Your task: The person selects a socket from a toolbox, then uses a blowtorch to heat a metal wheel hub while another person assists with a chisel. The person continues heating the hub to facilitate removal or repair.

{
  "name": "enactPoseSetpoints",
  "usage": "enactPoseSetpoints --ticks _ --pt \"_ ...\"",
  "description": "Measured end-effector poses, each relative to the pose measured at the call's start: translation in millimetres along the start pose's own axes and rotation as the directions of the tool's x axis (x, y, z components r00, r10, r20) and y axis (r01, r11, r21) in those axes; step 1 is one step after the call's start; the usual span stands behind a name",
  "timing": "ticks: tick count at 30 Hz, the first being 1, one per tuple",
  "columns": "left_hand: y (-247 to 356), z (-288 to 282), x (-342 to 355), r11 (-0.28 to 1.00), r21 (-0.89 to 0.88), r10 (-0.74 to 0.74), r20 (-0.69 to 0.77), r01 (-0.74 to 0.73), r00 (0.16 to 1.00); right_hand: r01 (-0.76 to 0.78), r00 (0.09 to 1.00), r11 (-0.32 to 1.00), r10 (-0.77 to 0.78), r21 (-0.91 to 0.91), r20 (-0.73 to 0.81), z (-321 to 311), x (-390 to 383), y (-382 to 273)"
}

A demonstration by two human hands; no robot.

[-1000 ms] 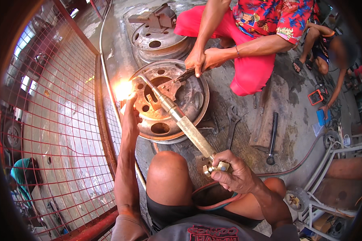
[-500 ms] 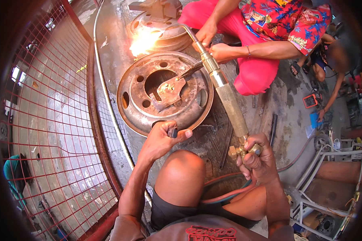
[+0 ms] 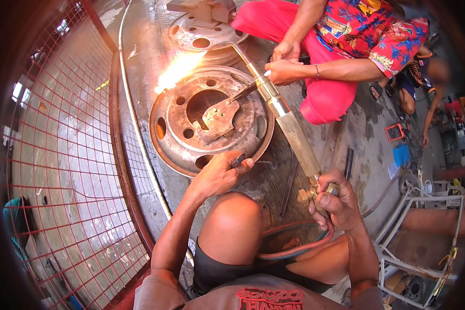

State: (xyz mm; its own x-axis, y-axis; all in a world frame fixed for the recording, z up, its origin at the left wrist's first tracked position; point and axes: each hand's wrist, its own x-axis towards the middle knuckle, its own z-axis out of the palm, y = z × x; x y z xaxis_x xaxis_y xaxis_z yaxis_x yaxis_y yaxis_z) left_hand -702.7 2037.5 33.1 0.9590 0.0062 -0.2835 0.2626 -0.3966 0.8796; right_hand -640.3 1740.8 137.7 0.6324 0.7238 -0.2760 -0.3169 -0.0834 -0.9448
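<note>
My right hand (image 3: 337,202) is closed round the valve end of a brass gas torch (image 3: 298,139), whose bent tip points to the far left. A bright flame (image 3: 181,71) streams from the tip over the far edge of a rusty wheel rim (image 3: 176,147). In my closed left hand (image 3: 219,173), at the rim's near edge, is a small dark cylindrical piece (image 3: 237,160), its kind unclear. A flat, notched metal plate (image 3: 218,120) lies across the rim's centre hole. The jaws of dark pliers (image 3: 243,93) meet the plate's far corner; the torch partly hides them.
A co-worker in pink trousers (image 3: 328,101) squats at the far right, hands (image 3: 285,64) close to the torch. Another rim (image 3: 201,37) lies behind. Red mesh fencing (image 3: 77,155) stands left. Hoses (image 3: 299,249) loop by my legs; a white metal frame (image 3: 398,222) stands right.
The flame has grown longer and brighter and reaches further left and nearer. My left hand has moved slightly right and away from me. One of the co-worker's hands has drawn back from the torch.
</note>
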Motion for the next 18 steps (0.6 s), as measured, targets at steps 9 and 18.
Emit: enactPoseSetpoints --ticks 9,18 --pt "95.7 -9.5 -39.5 0.955 0.245 0.187 -0.058 -0.168 0.981 0.003 0.996 0.998 0.003 -0.064 0.093 -40.2 8.3 14.1" --pt "167.2 30.5 -11.1 0.751 0.633 0.297 -0.071 -0.187 0.952 0.09 0.994 0.968 -0.072 -0.235 0.087 -58.7 -5.6 18.5"
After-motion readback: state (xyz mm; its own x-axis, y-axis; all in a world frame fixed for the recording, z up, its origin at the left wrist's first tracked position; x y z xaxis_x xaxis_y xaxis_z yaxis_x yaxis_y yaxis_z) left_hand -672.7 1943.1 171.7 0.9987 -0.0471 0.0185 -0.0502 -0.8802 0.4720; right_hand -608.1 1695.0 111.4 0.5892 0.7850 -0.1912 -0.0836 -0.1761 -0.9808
